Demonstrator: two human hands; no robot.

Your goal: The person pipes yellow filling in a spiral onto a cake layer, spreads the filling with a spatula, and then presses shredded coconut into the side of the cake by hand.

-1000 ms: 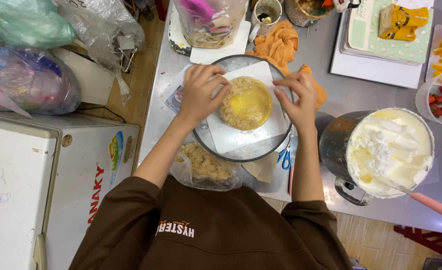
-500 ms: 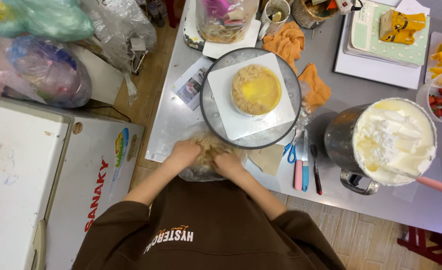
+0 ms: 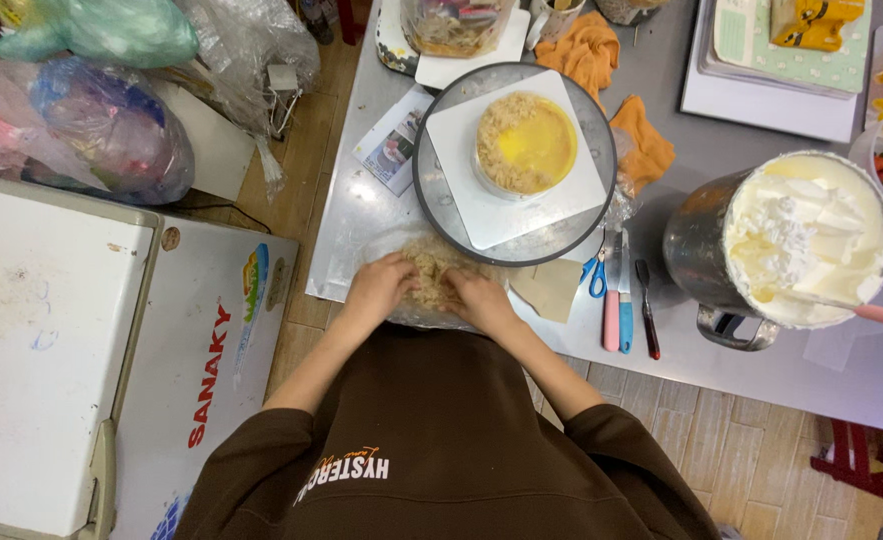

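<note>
Below the turntable [image 3: 441, 215], the left hand [image 3: 381, 285] and right hand [image 3: 476, 295] cup the crumbs [image 3: 429, 262], fingers curled in, gathering them.

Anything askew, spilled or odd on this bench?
Nothing spilled. The white board sits skewed on the round turntable, and the cake carries crumbs only on its left side. Both hands dig into crumbs.

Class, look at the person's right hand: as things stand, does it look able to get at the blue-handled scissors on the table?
Probably yes. The right hand rests in the bag of crumbs, and the blue-handled scissors lie just to its right on the table. Only a flat tan paper piece lies between; nothing stands in the way.
</note>
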